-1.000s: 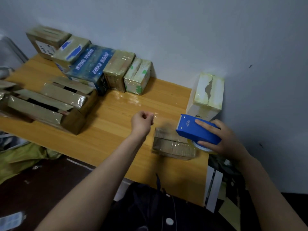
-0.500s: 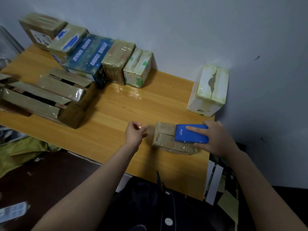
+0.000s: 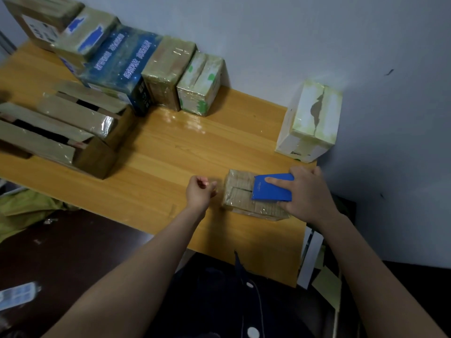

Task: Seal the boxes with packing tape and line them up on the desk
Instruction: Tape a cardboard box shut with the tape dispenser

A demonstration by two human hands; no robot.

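R hand (image 3: 308, 193) grips blue tape dispenser (image 3: 272, 187), index flat on top, pressing it on small cardboard box (image 3: 240, 193) near desk (image 3: 170, 152) front-right corner. L hand (image 3: 199, 191) fingers curled in pinch; can't tell if holding tape. Risk: unbraced box skids, tape wrinkles.

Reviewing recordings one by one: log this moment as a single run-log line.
step: taping small box | right hand: grips blue tape dispenser on box top | left hand: curled, beside box, apart
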